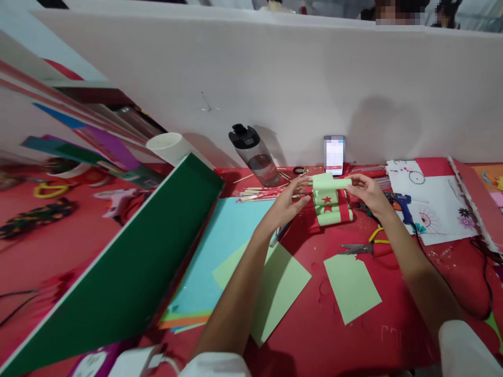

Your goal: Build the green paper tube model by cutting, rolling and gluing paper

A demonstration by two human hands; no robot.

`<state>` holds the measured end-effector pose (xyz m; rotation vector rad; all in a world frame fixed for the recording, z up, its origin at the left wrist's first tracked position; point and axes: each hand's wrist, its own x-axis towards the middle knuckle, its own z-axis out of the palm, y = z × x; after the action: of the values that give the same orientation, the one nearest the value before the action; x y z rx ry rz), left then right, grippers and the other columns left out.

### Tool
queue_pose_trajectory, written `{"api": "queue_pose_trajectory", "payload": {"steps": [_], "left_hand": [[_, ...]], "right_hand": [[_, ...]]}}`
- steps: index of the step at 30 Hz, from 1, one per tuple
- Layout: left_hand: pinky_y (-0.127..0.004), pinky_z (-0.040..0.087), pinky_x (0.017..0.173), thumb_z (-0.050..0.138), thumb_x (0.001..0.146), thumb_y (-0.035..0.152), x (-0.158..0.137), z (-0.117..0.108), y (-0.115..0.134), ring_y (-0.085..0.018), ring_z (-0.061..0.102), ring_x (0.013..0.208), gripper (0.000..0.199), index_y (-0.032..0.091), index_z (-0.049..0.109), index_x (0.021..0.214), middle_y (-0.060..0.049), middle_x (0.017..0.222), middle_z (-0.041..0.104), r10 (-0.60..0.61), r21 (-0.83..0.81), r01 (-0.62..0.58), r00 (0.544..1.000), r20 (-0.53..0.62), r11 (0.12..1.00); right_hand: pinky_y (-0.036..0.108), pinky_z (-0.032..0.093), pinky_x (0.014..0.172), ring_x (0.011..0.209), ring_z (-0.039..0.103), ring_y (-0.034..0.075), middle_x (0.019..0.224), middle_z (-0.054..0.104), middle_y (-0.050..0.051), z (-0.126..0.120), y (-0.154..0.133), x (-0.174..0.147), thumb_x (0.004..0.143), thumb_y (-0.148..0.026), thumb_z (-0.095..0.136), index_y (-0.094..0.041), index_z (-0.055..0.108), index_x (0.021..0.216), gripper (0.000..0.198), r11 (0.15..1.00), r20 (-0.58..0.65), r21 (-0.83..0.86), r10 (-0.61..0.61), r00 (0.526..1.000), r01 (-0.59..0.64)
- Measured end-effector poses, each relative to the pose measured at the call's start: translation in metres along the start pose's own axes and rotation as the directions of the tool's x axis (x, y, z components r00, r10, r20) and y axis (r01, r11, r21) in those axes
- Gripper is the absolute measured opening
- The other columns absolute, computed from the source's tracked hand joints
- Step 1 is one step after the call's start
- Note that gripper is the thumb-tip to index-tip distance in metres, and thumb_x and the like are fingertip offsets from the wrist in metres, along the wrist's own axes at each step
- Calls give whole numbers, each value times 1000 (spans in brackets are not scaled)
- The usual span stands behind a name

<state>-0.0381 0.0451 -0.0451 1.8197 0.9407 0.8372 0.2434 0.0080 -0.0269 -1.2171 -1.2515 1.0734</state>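
A light green paper roll point(332, 184) lies crosswise between my two hands, on top of a stack of similar green paper rolls point(334, 217) with red bands and red stars. My right hand point(369, 193) has its fingers closed on the roll's right end. At the left end, the fingers of my left hand point(293, 199) are closed on it, with the thumb lower, beside the stack. Below my right hand, yellow-handled scissors point(365, 248) touch the top of a cut green paper sheet point(352, 288). Another green sheet point(283, 283) lies under my left forearm.
A dark green board point(129, 272) leans across the left side. Behind stand a water bottle point(255, 157) and a phone point(334, 154) against the white partition point(275, 78). A blue glue gun point(403, 204) with a cord lies right; a pink glue gun point(116, 199) lies left.
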Motion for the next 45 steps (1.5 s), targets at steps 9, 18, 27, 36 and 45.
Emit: {"api": "queue_pose_trajectory", "payload": {"steps": [9,18,27,36,45], "left_hand": [[-42,56,103,70,90,40,22,-4,8,-24,67,118,45,19,66,130,-14,141,65,21,-69,-17,998,63,997],[-38,56,93,69,90,44,19,7,6,-20,69,100,37,20,70,119,-9,126,72,8,-29,-10,997,-75,1000],[-41,55,101,64,94,45,17,8,7,-26,68,117,39,20,71,124,-12,137,70,10,32,-7,996,-85,999],[-44,56,100,54,102,47,20,-13,32,-28,69,116,40,22,71,127,-13,132,70,103,281,-102,995,11,954],[-41,56,91,58,99,38,60,-23,55,-26,73,100,31,24,76,119,-9,116,78,34,410,-170,947,318,896]], "right_hand": [[43,57,98,97,73,24,103,78,6,7,13,16,77,-43,84,-23,75,106,36,989,69,-125,-67,995,75],[45,57,100,102,74,24,109,78,8,11,22,20,78,-43,83,-22,74,111,40,995,95,-88,-31,995,40],[43,58,100,102,75,24,109,79,7,10,22,19,79,-45,84,-23,76,110,39,996,84,-80,-22,996,28],[43,57,101,101,74,23,111,79,7,7,23,19,79,-44,84,-23,76,111,39,995,102,-92,-29,994,39],[42,57,95,96,73,22,104,78,6,9,21,20,81,-43,81,-22,76,112,38,988,104,-138,-48,993,62]]}}
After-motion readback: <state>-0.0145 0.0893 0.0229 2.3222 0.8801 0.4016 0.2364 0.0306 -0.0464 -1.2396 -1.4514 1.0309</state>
